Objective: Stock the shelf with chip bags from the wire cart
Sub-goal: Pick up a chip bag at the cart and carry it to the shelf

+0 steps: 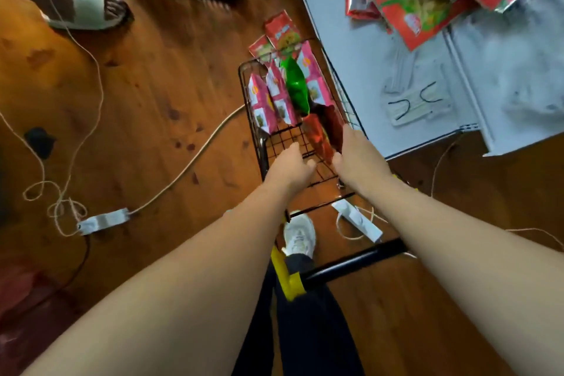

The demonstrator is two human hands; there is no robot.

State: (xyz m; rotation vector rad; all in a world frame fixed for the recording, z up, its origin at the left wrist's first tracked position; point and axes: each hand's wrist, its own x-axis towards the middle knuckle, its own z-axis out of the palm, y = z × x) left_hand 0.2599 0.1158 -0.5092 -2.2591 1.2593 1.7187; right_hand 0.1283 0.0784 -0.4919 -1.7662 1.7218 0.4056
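The black wire cart stands below me on the wooden floor. Inside it stand several pink bags, one green bag and red chip bags. My right hand grips the red chip bags at the cart's near right side. My left hand reaches into the cart just left of them, fingers loosely bent over the wire floor, holding nothing I can see. The white shelf lies to the right, with a pile of red chip bags on it.
Two red bags lie on the floor beyond the cart. White cables and a power adapter trail across the floor at left. Another person's foot in a slipper is at top left. My shoe is under the cart handle.
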